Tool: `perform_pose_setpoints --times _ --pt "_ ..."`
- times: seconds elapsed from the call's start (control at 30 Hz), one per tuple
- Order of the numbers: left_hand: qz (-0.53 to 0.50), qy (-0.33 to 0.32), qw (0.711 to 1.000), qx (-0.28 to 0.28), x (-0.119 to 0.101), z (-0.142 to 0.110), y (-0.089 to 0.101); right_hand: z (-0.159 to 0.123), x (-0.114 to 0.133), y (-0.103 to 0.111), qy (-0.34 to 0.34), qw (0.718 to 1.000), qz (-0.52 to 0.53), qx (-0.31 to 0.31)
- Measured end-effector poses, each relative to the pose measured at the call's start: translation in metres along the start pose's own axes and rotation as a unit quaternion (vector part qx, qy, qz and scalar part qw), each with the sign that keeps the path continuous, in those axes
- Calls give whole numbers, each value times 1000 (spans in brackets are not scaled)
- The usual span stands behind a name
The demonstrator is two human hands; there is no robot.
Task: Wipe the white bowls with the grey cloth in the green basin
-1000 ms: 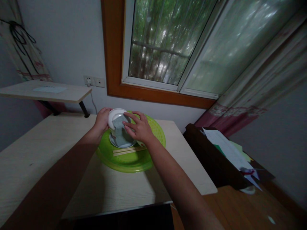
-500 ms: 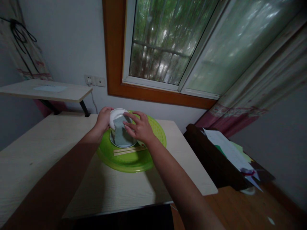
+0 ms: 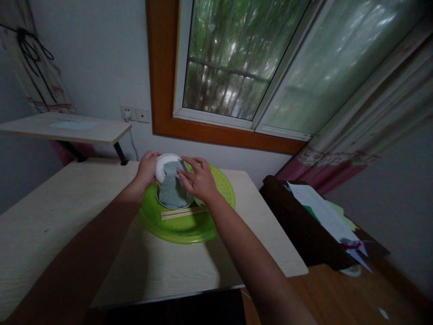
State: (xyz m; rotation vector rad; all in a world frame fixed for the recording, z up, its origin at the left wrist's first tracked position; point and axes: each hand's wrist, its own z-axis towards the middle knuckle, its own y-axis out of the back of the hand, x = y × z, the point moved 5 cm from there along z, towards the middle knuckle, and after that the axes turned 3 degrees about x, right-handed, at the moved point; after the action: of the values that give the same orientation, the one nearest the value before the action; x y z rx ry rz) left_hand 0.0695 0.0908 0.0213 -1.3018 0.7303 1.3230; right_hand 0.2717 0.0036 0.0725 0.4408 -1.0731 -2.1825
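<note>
My left hand [image 3: 148, 168] is closed on the left rim of a small white bowl [image 3: 161, 168], which is tilted so its inside faces me. A grey-blue cloth [image 3: 172, 185] lies across the bowl's inside and hangs down in front. My right hand [image 3: 199, 179] presses the cloth against the bowl with its fingers; the thumb is on the cloth too. Below, a white dish [image 3: 173, 208] rests on a round green tray [image 3: 184, 232], partly covered by the cloth. Pale chopsticks [image 3: 179, 213] lie on the tray in front of the dish. Another patterned dish [image 3: 200, 203] is mostly hidden behind my right wrist.
The tray stands on a pale wooden table [image 3: 162, 266]. A raised shelf [image 3: 101, 133] with a paper sheet is at the left. Behind are wall sockets [image 3: 135, 114] and a window [image 3: 233, 67]. Papers [image 3: 321, 212] lie on a dark piece of furniture at the right.
The cloth has shifted upward and to the right inside the bowl under my right fingers. My left hand keeps its hold on the bowl, and the tray and chopsticks stay put.
</note>
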Motion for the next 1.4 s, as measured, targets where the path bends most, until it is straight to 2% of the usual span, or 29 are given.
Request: perform_pose_setpoints --times 0.13,0.27,0.47,0.63,0.73,0.87,1.03,1.17,1.27,1.4 --pt "4 4 1000 10 -4 -2 0 0 10 -3 49 998 13 39" --pt "-26 10 998 61 -5 -5 -4 3 12 -5 41 998 -5 44" --pt "19 -5 1000 14 -2 -1 -1 1 -3 -1 -21 1000 -2 -10" --pt "31 -18 999 -8 -2 2 3 -1 6 -3 47 999 19 20" --pt "22 -16 1000 6 -1 4 4 1 13 -6 72 996 15 48" --pt "-2 -15 999 48 1 5 1 3 11 -6 37 999 -9 34" --pt "9 -13 1000 14 4 6 2 2 0 -3 -11 1000 -8 -6" --pt "24 -20 999 9 2 4 1 0 5 -4 33 999 6 22" --pt "34 -25 999 29 -2 2 1 0 10 -6 60 997 14 43" --pt "22 -34 998 52 -3 2 0 2 10 -7 36 998 5 44"
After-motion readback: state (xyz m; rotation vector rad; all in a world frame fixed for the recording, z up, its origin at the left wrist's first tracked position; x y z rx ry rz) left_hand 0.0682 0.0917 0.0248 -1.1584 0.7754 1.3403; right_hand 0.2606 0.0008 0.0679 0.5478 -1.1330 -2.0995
